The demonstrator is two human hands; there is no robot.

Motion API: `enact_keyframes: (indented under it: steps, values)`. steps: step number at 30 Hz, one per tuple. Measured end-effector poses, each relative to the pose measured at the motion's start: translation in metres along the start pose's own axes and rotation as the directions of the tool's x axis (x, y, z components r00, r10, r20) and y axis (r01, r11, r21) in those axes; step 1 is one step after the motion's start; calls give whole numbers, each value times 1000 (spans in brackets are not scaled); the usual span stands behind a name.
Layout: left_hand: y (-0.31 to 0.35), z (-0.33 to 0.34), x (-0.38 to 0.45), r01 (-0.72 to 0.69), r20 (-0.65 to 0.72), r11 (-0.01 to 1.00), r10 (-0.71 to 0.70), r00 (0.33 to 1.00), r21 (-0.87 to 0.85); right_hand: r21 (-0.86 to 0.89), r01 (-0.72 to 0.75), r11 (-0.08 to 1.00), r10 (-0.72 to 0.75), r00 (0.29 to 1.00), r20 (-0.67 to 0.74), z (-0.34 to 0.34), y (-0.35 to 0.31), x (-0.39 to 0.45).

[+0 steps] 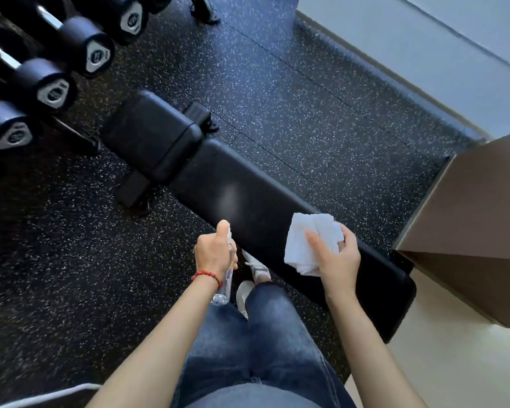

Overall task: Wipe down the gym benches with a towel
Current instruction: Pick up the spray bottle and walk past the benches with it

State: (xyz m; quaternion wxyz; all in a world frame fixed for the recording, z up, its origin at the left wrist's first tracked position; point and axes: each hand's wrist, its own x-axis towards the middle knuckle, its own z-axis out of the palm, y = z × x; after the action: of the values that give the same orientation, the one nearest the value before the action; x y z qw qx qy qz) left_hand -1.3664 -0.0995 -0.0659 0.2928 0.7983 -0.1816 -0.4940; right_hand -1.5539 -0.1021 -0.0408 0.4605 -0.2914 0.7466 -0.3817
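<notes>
Several black dumbbells point(80, 45) sit racked at far left, their grey end caps facing the camera. Speckled black rubber floor point(292, 92) throughout. Running from the rack diagonally toward near right: a black padded gym bench point(248, 201), seat pad at the far end, long back pad nearer, with a faint pale patch of mist or sheen on the long pad.

Left hand point(215, 254), red bead bracelet point(205, 274) at the wrist, is clenched around a clear spray bottle point(225, 285), thumb up on the nozzle, bottle hanging below the fist, held just left of the bench edge and above the floor.

Between the arms: blue jeans point(265, 343) and white shoes point(255, 265), standing beside the bench's near edge.

Right hand point(336, 257) grasps a bunched white towel point(306, 242), thumb across its front, fingers curled behind. Towel is held in the air over the near part of the long pad; whether it touches the pad cannot be told.

Far right: a brown boxy corner point(468, 216), pale wall point(424, 39) beyond.
</notes>
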Motion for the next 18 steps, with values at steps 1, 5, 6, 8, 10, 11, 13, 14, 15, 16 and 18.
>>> enact_keyframes:
  steps: [1,5,6,8,10,11,13,14,15,16,18]
  values:
    - [5,-2,4,3,-11,1000,-4,1000,-19,-5,5,1000,-5,1000,18,5,-5,6]
    - [26,-7,21,6,-87,993,-16,996,-115,-19,16,1000,-14,994,111,32,-32,32]
    - [31,-8,26,6,-104,991,-21,994,-135,-28,25,999,-21,991,133,38,-39,38]
    - [40,-10,34,3,-132,987,-25,991,-161,-60,42,997,-31,984,174,51,-51,48]
    - [51,-14,42,3,-153,978,-36,988,-211,-90,71,993,-51,976,210,65,-63,57]
    - [55,-17,46,7,-161,975,-44,986,-222,-98,84,992,-60,972,226,72,-68,60]
    - [64,-25,53,12,-173,971,-55,983,-240,-115,103,988,-72,965,252,86,-78,64]
    - [69,-30,57,11,-180,967,-58,982,-256,-124,110,986,-74,962,264,94,-83,66]
    - [73,-35,60,8,-183,963,-59,981,-269,-127,114,985,-75,959,273,101,-87,67]
    - [77,-40,65,6,-189,963,-59,980,-269,-130,116,985,-75,956,284,108,-91,67]
    - [85,-53,75,6,-197,963,-62,978,-271,-136,120,983,-74,950,304,124,-99,67]
